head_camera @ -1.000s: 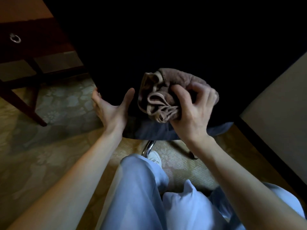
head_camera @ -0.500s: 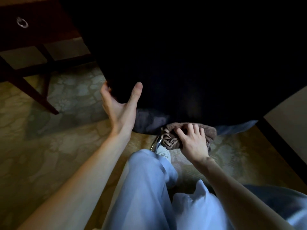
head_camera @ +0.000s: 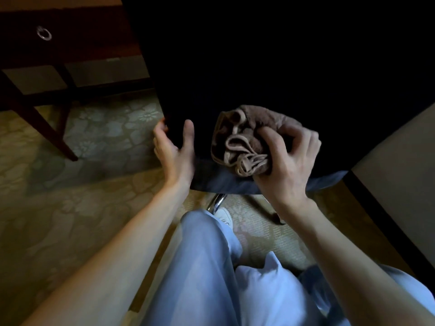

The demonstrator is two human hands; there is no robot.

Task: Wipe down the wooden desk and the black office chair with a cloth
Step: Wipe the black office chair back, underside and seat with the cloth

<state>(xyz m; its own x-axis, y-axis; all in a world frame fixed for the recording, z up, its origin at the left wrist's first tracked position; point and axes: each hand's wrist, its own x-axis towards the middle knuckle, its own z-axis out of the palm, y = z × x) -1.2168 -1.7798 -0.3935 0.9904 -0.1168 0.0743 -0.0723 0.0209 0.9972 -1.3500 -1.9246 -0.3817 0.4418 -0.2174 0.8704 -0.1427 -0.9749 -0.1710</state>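
Observation:
The black office chair [head_camera: 270, 67] fills the upper middle, its dark back facing me. My right hand [head_camera: 286, 161] grips a bunched brown cloth [head_camera: 244, 140] and presses it against the lower part of the chair back. My left hand [head_camera: 173, 149] clasps the chair back's left edge, thumb on the near face and fingers round behind it. The dark wooden desk [head_camera: 70, 34] stands at the upper left, with a metal ring pull [head_camera: 44, 34] on its drawer front.
Patterned carpet [head_camera: 70, 208] covers the floor. A desk leg [head_camera: 44, 130] slants down at left. The chair's chrome base [head_camera: 217, 202] and a white shoe [head_camera: 224, 216] show below the seat. A pale wall with a dark baseboard [head_camera: 388, 220] runs along the right. My light-blue trousers fill the bottom.
My right hand has brought the cloth back up from the chair's bottom edge onto the lower back. My left hand stays on the chair's left edge.

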